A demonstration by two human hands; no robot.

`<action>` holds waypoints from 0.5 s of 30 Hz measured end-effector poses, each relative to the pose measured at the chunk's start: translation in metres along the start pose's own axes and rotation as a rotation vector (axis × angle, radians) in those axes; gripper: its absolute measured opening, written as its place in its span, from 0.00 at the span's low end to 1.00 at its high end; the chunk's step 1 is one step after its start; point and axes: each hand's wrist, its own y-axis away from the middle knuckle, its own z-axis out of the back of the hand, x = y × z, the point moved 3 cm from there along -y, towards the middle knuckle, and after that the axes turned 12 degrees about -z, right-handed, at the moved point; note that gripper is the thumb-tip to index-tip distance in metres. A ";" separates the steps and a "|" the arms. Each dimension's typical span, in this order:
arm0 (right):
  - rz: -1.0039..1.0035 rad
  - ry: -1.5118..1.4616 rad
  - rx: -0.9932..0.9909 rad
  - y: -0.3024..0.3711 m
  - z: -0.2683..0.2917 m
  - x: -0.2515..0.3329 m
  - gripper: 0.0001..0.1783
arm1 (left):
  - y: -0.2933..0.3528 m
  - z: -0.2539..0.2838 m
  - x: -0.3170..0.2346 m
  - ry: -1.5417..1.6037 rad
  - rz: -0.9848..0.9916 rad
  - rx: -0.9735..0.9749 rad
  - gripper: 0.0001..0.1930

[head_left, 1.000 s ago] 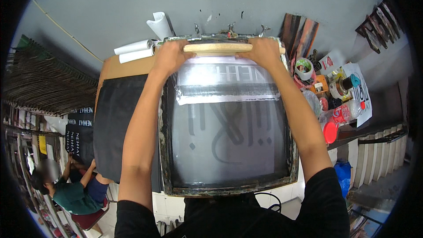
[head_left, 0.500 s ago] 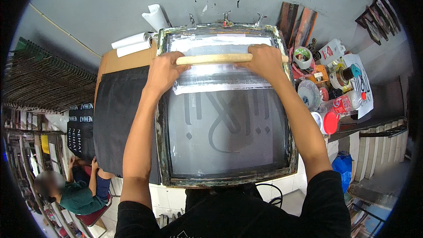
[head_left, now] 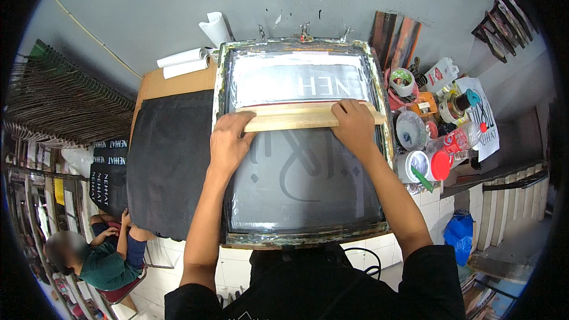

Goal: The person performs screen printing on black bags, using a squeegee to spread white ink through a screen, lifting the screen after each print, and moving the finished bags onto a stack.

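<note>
A wooden squeegee (head_left: 296, 117) lies across a framed printing screen (head_left: 220, 142), a little above its middle. My left hand (head_left: 230, 141) grips the squeegee's left end and my right hand (head_left: 354, 125) grips its right end. The mesh below the squeegee is dark grey with faint letter shapes. Above the squeegee the mesh carries a pale smeared band of ink. Black fabric (head_left: 169, 166) lies on the table to the left, partly under the frame.
Paper rolls (head_left: 184, 62) lie at the back left. Tape rolls (head_left: 405, 80), ink tubs (head_left: 411, 130), bottles (head_left: 456, 139) and a red lid (head_left: 441, 165) crowd the shelf on the right. A seated person (head_left: 98, 255) is at the lower left. A drying rack (head_left: 65, 104) stands on the left.
Both hands have pulled the squeegee from the screen's far edge toward me, to about the upper middle, leaving a pale ink band behind it.
</note>
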 end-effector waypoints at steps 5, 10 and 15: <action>0.018 -0.073 0.017 0.001 0.011 -0.010 0.17 | 0.045 0.039 -0.060 0.123 0.200 -0.155 0.32; 0.022 -0.150 0.004 -0.019 0.015 -0.005 0.18 | 0.180 0.078 -0.103 1.105 0.926 0.061 0.13; -0.022 -0.111 0.113 -0.088 -0.019 -0.033 0.18 | 0.236 0.062 -0.138 1.284 1.384 0.114 0.25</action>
